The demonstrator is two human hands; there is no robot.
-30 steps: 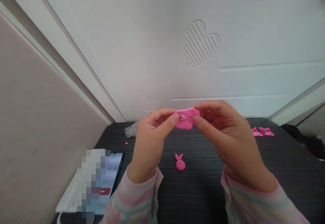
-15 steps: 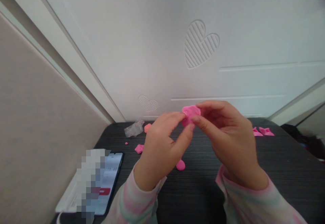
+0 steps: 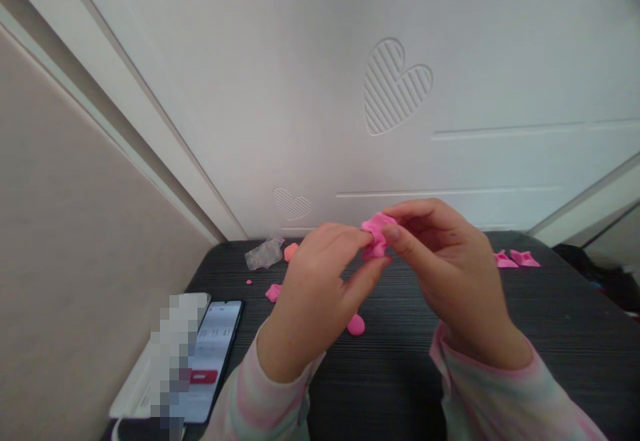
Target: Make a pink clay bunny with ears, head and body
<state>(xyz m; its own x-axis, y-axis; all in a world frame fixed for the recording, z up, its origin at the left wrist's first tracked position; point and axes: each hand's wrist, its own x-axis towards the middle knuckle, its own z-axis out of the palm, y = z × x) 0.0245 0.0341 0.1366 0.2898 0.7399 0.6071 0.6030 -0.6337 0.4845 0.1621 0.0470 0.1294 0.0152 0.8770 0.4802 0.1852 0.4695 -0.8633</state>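
Pink lump (image 3: 379,226), pinched by left hand (image 3: 316,282) and right hand (image 3: 454,271) (half-curled).

Held piece (image 3: 379,223): bright pink
Lump (image 3: 291,252), nine o'clock from it: orange
Scraps (image 3: 525,258), three o'clock: pink
Heart (image 3: 387,88), twelve o'clock: white, striped
Sleeves (image 3: 273,398): pastel bands
Worktop (image 3: 380,388): black, finely lined

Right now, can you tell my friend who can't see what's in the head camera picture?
A left hand and a right hand hold a crumpled pink piece above a dark table. On the table lie a phone, other pink pieces, an orange piece and clear plastic; behind is a white panel with striped hearts.
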